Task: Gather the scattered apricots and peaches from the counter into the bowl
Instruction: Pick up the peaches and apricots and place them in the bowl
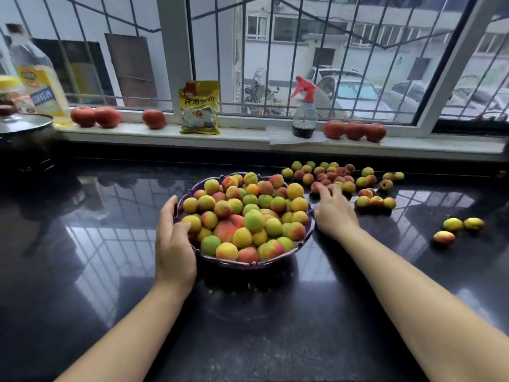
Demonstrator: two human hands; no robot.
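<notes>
Item: purple bowl (pixel 190 192), scalloped rim, set on dark glossy worktop (pixel 110 271), approx. centre of view; heaped w/ apricots and peaches (pixel 245 216) (yellow, green, red-blushed).

Left hand (pixel 174 244): forearm extended from lower left, hand laid against the bowl's left rim; fingers are curved along the rim's outer side, thumb is hooked over the edge and rests by the fruit inside. Bowl is gripped at this rim.

Right hand (pixel 332 209): forearm extended from lower right, palm down, hand placed just right of the bowl. Fingers are stretched fwd and loosely spread, tips laid on the nearest fruit of the loose cluster (pixel 344 177); whether any piece is pinched cannot be told, as fingertips are blurred.

Loose fruit: main cluster lies on worktop behind and right of bowl, near the windowsill (pixel 165 133); three strays (pixel 458 228) lie well apart, far right.

Sill contents: tomatoes (pixel 95 116) in groups, yellow packet (pixel 199 107), spray bottle (pixel 304 111) w/ red trigger. Oil bottle (pixel 41 78) and pot lid (pixel 24 124) noted at far left.
</notes>
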